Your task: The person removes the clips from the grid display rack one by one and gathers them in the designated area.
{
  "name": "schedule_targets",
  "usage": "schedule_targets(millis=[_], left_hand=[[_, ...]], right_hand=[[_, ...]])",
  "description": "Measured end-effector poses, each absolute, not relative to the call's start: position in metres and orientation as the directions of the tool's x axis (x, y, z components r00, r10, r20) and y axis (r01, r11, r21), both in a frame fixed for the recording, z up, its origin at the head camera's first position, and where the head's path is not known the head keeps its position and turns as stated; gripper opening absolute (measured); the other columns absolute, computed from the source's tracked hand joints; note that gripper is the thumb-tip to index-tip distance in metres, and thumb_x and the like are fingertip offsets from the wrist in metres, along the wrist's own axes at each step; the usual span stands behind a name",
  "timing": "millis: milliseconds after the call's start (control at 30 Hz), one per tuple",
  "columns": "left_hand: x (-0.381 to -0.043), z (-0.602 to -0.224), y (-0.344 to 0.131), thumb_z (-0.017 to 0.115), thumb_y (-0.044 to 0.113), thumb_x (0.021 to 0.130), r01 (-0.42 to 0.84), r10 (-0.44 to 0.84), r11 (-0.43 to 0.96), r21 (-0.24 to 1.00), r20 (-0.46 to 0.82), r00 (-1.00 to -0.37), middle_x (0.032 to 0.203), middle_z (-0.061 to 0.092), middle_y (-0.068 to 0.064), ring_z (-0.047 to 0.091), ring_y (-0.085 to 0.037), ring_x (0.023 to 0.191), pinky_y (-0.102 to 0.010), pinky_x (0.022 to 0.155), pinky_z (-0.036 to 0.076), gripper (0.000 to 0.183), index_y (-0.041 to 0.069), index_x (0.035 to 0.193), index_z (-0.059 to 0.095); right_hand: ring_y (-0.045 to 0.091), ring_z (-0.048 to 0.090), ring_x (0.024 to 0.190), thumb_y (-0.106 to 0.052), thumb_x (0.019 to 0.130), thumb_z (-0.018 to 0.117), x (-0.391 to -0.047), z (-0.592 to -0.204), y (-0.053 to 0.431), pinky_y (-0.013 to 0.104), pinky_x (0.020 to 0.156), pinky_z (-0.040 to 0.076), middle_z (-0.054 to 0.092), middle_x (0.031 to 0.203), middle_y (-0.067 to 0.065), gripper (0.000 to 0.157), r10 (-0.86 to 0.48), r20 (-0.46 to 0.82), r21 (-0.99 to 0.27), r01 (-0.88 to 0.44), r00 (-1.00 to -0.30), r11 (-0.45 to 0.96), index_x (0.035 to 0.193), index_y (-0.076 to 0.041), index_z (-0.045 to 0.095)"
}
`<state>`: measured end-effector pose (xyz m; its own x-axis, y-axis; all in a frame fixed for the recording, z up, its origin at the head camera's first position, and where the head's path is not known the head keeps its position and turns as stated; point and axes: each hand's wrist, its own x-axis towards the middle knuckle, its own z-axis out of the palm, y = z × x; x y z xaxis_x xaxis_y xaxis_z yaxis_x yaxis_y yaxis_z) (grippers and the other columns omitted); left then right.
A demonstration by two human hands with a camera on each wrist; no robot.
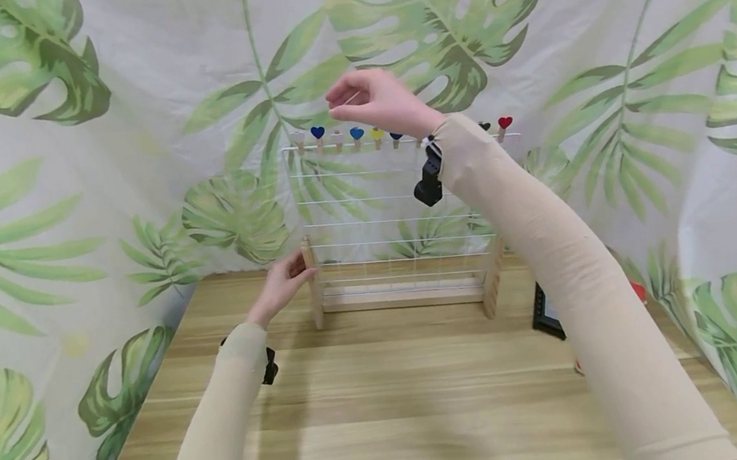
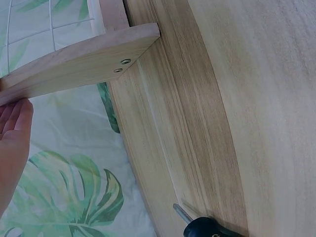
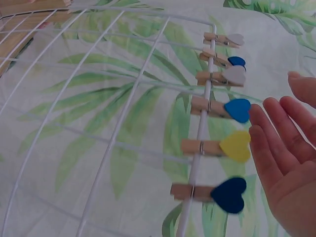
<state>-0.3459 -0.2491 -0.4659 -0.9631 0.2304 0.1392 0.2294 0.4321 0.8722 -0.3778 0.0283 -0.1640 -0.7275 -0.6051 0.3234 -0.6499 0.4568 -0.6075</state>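
Indeed, leaf-print cloth (image 1: 7,267) backs the wood-grained table (image 1: 376,405) bearing the wire rack (image 1: 405,299).

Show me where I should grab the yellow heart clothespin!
Pinch the yellow heart clothespin by its heart end, coming from above. That end sticks up free over the rack's top wire. Blue heart clothespins sit on both sides, so pinching front and back is probably easier than squeezing in sideways.

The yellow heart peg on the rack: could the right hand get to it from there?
Likely yes: the right hand looks empty, its fingertips seem close to the yellow heart peg, and nothing visible stands between them.
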Motion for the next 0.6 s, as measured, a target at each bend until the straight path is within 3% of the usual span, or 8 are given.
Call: schedule_targets(millis=[600], left_hand=[[-0.347, -0.467, -0.249, 0.058, 0.017, 0.101, 0.240, 0.220, 0.454, 0.858, 0.153, -0.963, 0.143, 0.051, -0.030, 0.051, -0.042, 0.134, -0.051, 0.112, 0.045, 0.055, -0.005, 0.148, 0.039]], right_hand=[[0.014, 0.066, 0.107, -0.028, 0.097, 0.064, -0.389, -0.170, -0.014, 0.022, 0.095, 0.052, 0.071, 0.120, 0.007, 0.034, -0.667, 0.242, -0.555, -0.665, -0.704, 0.500, 0.124, -0.007, 0.067]])
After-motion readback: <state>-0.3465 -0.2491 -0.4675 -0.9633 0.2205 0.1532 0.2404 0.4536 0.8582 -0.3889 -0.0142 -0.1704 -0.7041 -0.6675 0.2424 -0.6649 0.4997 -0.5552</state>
